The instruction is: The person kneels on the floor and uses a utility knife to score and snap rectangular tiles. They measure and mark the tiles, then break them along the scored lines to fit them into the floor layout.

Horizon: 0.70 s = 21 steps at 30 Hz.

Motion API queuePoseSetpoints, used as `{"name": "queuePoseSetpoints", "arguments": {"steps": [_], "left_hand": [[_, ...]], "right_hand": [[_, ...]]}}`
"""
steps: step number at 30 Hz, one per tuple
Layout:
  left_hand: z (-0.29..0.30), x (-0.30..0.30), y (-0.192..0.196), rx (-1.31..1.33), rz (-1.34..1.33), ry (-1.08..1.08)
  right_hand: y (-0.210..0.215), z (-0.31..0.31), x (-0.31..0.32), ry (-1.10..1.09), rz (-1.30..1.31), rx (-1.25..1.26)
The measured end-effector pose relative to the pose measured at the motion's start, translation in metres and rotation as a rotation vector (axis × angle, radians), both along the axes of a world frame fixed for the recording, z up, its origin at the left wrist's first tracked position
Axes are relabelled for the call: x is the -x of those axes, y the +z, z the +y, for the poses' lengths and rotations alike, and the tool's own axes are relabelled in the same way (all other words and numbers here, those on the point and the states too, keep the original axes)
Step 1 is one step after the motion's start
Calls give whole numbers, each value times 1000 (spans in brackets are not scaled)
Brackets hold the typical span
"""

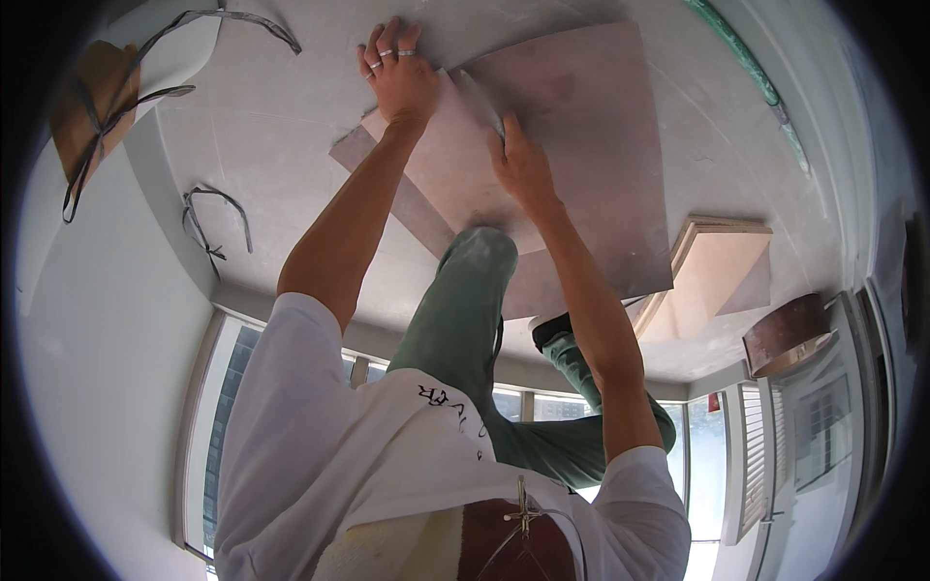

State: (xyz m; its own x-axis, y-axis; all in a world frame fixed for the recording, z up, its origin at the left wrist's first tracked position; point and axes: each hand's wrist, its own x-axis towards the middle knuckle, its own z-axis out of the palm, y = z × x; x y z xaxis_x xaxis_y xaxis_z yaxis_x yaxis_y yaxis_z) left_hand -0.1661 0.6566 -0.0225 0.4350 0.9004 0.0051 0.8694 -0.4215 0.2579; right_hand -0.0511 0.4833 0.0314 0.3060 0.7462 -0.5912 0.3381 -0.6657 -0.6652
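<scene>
A thin pinkish-brown sheet (446, 165) lies slanted over a larger brown board (610, 145) on the dusty floor. My left hand (399, 82), with rings on several fingers, rests at the sheet's far corner, fingers apart and reaching past the edge. Thumb and forefinger of my right hand (523, 169) close on a thin, pale, blade-like tool (480, 100) over the sheet's right edge. Blur hides its exact kind. My knee (480, 242), in green trousers, presses on the sheet's near end. A darker strip of board (426, 221) sticks out on the left.
Stacked boards (707, 252) lie at the right, beside a curved brown band (790, 336). Loose dark straps (218, 218) lie on the floor at the left, near a brown cardboard piece (92, 111). A green tube (741, 53) runs along the far right.
</scene>
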Motion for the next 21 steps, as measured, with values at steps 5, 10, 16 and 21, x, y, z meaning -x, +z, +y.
{"name": "queuePoseSetpoints", "arguments": {"steps": [5, 10, 16, 21], "left_hand": [[0, 3, -3, 5, -37, 3], [-1, 1, 0, 20, -21, 9], [-4, 1, 0, 8, -34, 4], [-1, -5, 5, -5, 47, -14]], "right_hand": [[-3, 17, -2, 47, 5, -15], [-10, 17, 1, 86, -11, -13], [-3, 18, 6, 113, -110, -32], [-1, 13, 15, 135, -236, -61]]}}
